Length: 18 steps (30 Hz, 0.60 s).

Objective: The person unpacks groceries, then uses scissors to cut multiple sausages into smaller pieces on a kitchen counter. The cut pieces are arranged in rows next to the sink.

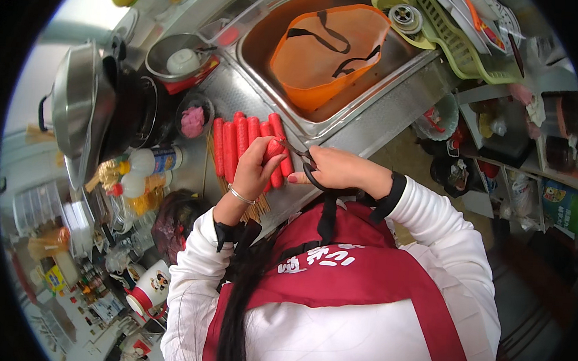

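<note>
My left hand (253, 167) grips a red-wrapped sausage (274, 150) with its end turned up. In my right hand (340, 166) is a pair of scissors (313, 176) with black handles. Their blades reach the top end of that sausage; whether they cut into it is too small to tell. Several more red sausages (230, 146) lie side by side under and beside my left hand on the steel counter. Thin wooden skewers (257, 209) stick out below them, partly covered by my left wrist.
Beyond the counter, an orange bag (307, 95) with black straps lies in the steel sink (256, 46). A bowl holding a pink lump (193, 121) stands left of the sausages. Farther left are a large steel pot (75, 98) and bottles (149, 161). A green dish rack (449, 47) sits at upper right.
</note>
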Each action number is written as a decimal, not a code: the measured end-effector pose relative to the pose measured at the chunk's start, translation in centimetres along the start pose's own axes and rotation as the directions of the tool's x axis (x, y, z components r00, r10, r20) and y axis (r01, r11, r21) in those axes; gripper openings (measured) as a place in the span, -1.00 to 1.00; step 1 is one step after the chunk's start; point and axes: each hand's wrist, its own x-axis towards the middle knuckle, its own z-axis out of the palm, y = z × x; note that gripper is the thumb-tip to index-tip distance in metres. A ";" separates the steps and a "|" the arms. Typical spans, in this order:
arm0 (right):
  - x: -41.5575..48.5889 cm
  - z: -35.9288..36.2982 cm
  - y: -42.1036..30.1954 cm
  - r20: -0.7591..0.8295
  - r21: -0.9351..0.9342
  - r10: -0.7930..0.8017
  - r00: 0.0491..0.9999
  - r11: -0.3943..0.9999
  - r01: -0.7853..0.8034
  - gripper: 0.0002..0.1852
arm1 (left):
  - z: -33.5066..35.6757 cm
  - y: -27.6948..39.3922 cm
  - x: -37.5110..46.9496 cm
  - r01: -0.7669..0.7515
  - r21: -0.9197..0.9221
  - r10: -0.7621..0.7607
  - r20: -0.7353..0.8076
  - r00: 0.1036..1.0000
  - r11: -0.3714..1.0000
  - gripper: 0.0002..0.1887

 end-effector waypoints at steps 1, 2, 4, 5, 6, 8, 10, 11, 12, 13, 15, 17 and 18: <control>0.0 -0.4 0.5 -0.028 -0.022 0.021 0.999 1.000 -0.021 -0.19 | 0.5 0.0 0.6 0.005 0.006 -0.005 0.029 1.000 1.000 -0.68; 0.0 -0.8 1.0 -0.054 -0.033 0.003 0.999 0.999 -0.005 -0.19 | 1.0 0.0 1.2 0.010 0.012 -0.011 0.055 0.998 1.000 -0.68; 0.1 -1.5 1.8 -0.076 -0.076 0.012 0.997 0.997 -0.018 -0.19 | 1.9 0.0 2.3 0.015 0.002 -0.016 0.075 0.997 1.000 -0.70; 0.3 -1.9 2.1 -0.053 -0.086 0.010 0.999 0.996 -0.014 -0.19 | 2.2 0.0 2.7 0.021 0.015 -0.023 0.082 0.996 1.000 -0.70; 0.5 -2.3 2.4 -0.022 -0.102 0.014 1.000 0.995 -0.017 -0.20 | 2.6 -0.1 3.1 0.028 0.019 -0.030 0.091 0.995 0.999 -0.70; 0.9 -3.0 3.2 0.029 -0.123 0.026 0.999 0.992 -0.022 -0.20 | 3.2 -0.3 3.8 0.036 0.031 -0.039 0.102 0.994 0.999 -0.70; 1.3 -3.5 4.1 0.061 -0.129 0.029 0.998 0.991 -0.021 -0.20 | 3.7 -0.5 4.4 0.034 0.050 -0.039 0.115 0.993 0.998 -0.71; 1.6 -3.6 4.5 0.042 -0.142 0.040 0.998 0.989 -0.034 -0.21 | 4.0 -0.7 4.6 0.050 0.073 -0.059 0.124 0.991 0.996 -0.72; 1.9 -3.6 4.9 0.018 -0.154 0.043 0.999 0.987 -0.040 -0.22 | 4.3 -0.9 4.9 0.066 0.093 -0.079 0.138 0.987 0.993 -0.73; 2.2 -3.6 5.4 -0.007 -0.167 0.047 0.999 0.985 -0.047 -0.24 | 4.5 -1.2 5.1 0.079 0.113 -0.096 0.148 0.984 0.990 -0.73; 2.7 -3.4 6.3 -0.053 -0.172 0.057 0.997 0.983 -0.065 -0.29 | 5.5 -1.8 5.6 0.117 0.061 -0.123 0.111 0.986 0.991 -0.75; 3.2 -3.2 7.1 -0.078 -0.166 0.089 0.993 0.981 -0.101 -0.39 | 6.5 -2.6 6.0 0.150 0.036 -0.153 0.108 0.982 0.988 -0.75; 3.5 -3.1 7.6 -0.079 -0.109 0.109 0.991 0.987 -0.117 -0.49 | 6.9 -3.0 6.1 0.168 0.040 -0.172 0.124 0.977 0.985 -0.75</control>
